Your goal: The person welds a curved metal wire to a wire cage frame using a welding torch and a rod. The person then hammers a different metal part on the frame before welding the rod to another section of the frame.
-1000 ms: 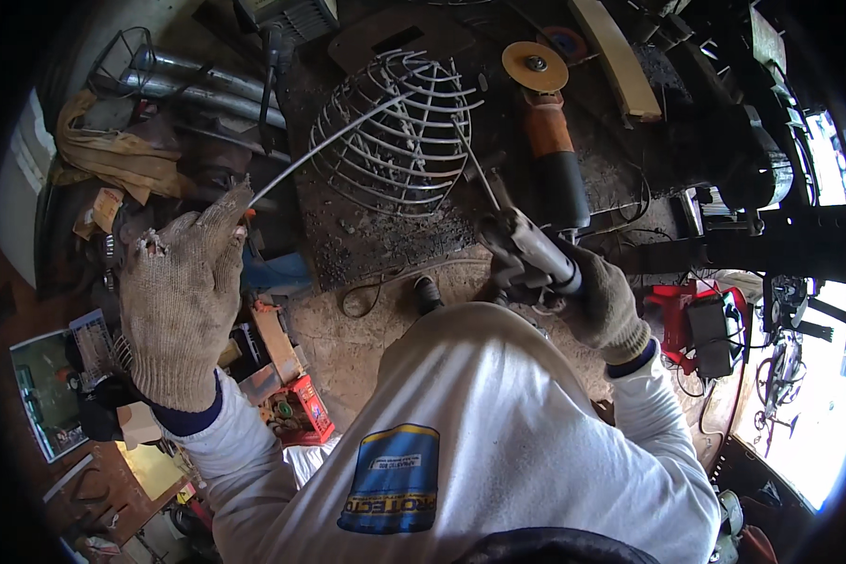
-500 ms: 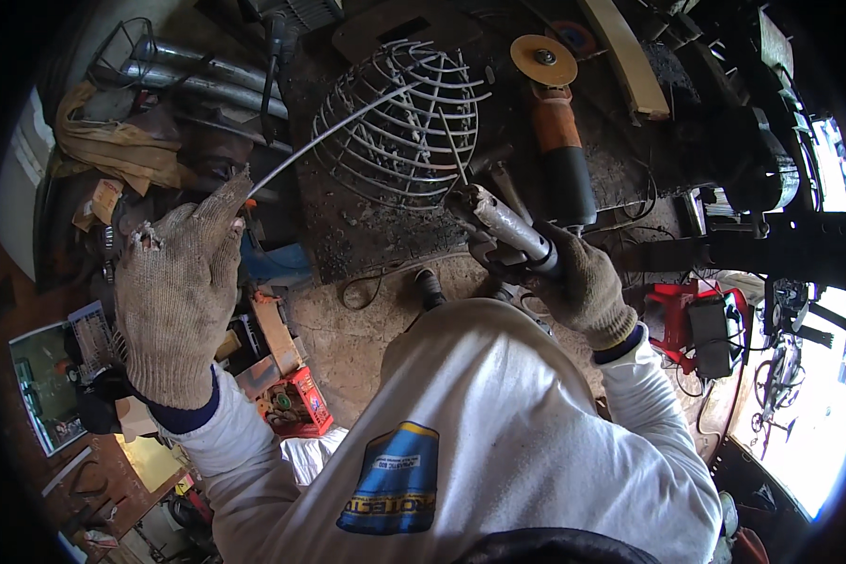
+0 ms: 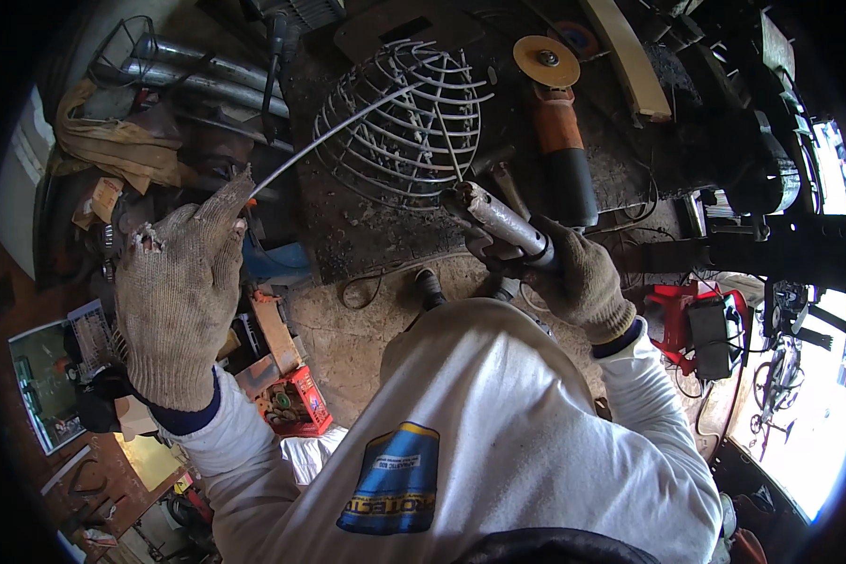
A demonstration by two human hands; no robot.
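A round cage of bent metal rods [image 3: 409, 132] lies on the dark work table [image 3: 338, 249]. My left hand [image 3: 179, 296], in a worn knitted glove with a hole, is closed on a long thin metal rod [image 3: 334, 133]. The rod's far end reaches the upper part of the cage. My gloved right hand [image 3: 583, 287] grips a welding electrode holder [image 3: 509, 226] near the table's front edge. From its jaws a thin electrode [image 3: 448, 144] slants up to the cage's right side; whether its tip touches, I cannot tell.
An angle grinder [image 3: 559, 141] with a tan disc lies right of the cage. Behind it rests a pale wooden bar [image 3: 630, 61]. Metal tubes [image 3: 202, 80] and a brownish cloth [image 3: 113, 141] are at far left. A red plastic crate [image 3: 296, 404] stands below left; a red stool-like thing [image 3: 672, 324] stands at right.
Both hands keep their grip and place almost unchanged. The cage, grinder and electrode holder appear shifted only very slightly in the view.
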